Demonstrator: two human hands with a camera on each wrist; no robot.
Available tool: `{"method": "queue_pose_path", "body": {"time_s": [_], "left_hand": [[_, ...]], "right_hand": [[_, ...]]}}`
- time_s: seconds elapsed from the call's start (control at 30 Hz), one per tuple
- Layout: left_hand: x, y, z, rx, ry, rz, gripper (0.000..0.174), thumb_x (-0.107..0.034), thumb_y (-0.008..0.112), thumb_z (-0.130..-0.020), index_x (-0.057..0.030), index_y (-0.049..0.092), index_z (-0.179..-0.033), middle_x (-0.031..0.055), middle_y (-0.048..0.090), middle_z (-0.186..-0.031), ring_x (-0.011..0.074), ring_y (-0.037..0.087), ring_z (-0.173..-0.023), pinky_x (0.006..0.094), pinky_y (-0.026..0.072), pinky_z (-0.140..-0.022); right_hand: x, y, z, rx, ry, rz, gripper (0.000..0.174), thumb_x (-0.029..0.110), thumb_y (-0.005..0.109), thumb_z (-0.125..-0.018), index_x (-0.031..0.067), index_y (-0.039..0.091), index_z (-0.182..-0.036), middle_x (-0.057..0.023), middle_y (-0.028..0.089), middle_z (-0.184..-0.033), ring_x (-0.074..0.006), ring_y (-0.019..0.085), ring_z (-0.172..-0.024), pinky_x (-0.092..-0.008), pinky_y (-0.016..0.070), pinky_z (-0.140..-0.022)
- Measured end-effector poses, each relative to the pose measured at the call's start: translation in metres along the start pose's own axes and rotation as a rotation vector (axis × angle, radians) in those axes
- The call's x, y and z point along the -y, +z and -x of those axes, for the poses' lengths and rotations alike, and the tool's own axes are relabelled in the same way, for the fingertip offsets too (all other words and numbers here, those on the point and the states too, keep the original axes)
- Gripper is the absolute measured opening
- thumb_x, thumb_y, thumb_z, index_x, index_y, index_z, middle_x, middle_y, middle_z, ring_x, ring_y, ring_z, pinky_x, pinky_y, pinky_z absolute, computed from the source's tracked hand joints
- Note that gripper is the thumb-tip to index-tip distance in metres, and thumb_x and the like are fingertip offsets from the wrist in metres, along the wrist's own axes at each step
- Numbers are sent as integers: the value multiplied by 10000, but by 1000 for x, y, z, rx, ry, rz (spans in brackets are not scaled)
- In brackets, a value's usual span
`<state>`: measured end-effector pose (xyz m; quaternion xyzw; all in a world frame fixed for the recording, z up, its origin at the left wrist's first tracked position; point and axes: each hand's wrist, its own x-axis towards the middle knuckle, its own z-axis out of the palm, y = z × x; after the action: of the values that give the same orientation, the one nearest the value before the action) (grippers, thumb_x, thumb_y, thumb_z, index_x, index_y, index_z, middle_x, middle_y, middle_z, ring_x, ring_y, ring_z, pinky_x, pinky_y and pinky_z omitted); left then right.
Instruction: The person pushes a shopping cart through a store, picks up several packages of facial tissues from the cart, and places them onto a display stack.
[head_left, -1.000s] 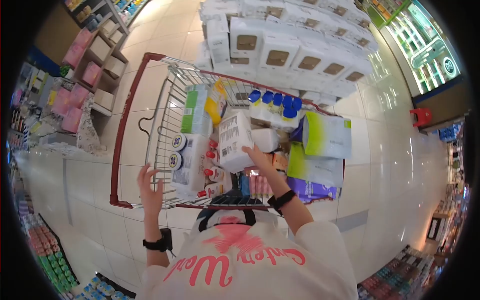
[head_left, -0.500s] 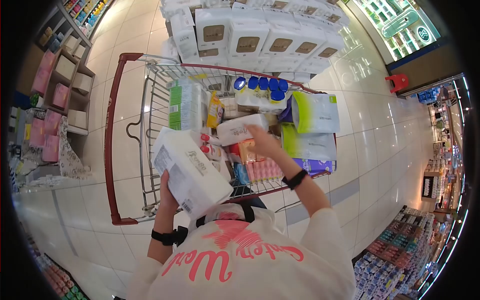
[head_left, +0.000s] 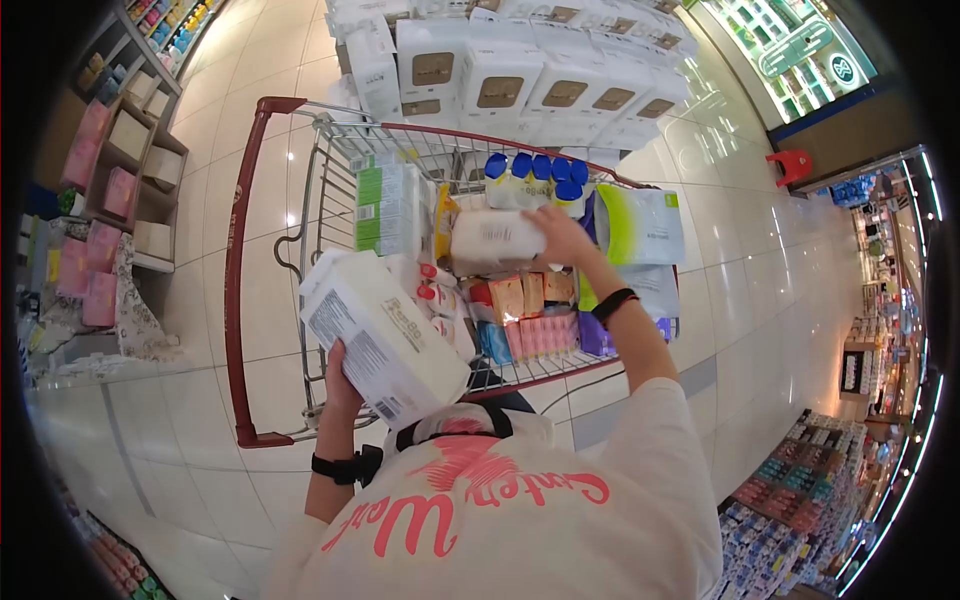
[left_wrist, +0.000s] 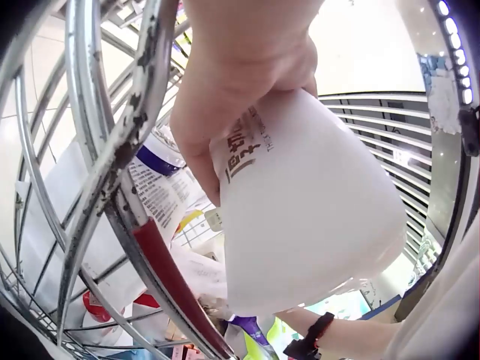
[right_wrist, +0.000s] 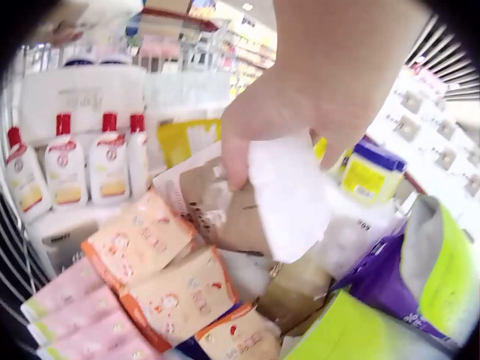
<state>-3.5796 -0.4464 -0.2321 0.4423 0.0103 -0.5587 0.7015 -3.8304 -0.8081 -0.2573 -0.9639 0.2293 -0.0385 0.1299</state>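
Observation:
My left hand [head_left: 343, 378] grips a large white wrapped pack [head_left: 385, 335] with printed lettering, tilted over the near left rim of the shopping cart [head_left: 240, 280]. In the left wrist view this white pack fills the middle, with the fingers at its upper edge. My right hand [head_left: 562, 238] reaches inside the cart and holds a smaller white pack [head_left: 492, 240] by its right end. From the right wrist, thumb and fingers show on both sides of that pack [right_wrist: 289, 202], above small orange-edged packs [right_wrist: 176, 292].
The cart also holds red-capped bottles [right_wrist: 109, 161], blue-lidded tubs [head_left: 540, 170], a green-and-white carton [head_left: 380, 210], a yellow pack [head_left: 442, 225], pink packs [head_left: 545, 335] and green-and-white pouches [head_left: 640, 225]. Stacked white packs [head_left: 500, 80] stand beyond; a red stool [head_left: 790, 166] is at the right.
A large white pack passed from my right hand to my left, which was empty and now holds it at the near left. My right hand took hold of a smaller pack.

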Motion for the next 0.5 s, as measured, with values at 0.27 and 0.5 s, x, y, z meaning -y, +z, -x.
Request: {"method": "queue_pose_path", "body": {"time_s": [0.27, 0.5], "left_hand": [[-4, 31, -6, 0, 29, -41, 595, -434, 429, -880, -44, 334, -1319, 126, 490, -1254, 268, 508, -1120, 396, 408, -955], [28, 43, -22, 139, 2, 14, 634, -408, 509, -835, -43, 338, -1324, 132, 481, -1269, 288, 490, -1144, 411, 385, -984]], "right_hand": [[-9, -84, 74, -144, 403, -853, 662, 194, 714, -658, 56, 487, -1264, -116, 525, -1222, -199, 480, -1120, -311, 348, -966], [12, -59, 143, -465, 479, -1151, 676, 177, 736, -653, 0, 479, -1253, -93, 529, -1209, -171, 467, -1121, -310, 330, -985]]}}
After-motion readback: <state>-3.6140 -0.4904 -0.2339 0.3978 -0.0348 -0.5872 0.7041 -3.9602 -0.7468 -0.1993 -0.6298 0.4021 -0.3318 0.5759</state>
